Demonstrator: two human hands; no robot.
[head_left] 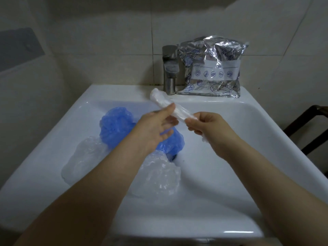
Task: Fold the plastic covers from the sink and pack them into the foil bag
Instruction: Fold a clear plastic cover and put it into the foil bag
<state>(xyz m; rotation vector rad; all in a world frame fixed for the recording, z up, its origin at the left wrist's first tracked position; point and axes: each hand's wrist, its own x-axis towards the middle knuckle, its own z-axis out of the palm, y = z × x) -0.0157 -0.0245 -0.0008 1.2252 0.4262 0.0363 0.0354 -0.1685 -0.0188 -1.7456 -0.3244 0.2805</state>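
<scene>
Thin, clear plastic folded into a narrow strip, the cover in hand (pixel 170 107) hangs above the sink (pixel 230 157), in front of the faucet (pixel 170 71); the right hand (pixel 209 128) is pinched shut on its near end, while the left hand (pixel 156 128) has only thumb and fingertips closed lightly at its middle. It looks feather-light, limp and slippery, likely to spring open, so I would grip the folded ends firmly. Right of the faucet stands the foil bag (pixel 213 68), contents unseen; the sink basin holds two blue covers (pixel 115 126) and two clear covers (pixel 159 176).
</scene>
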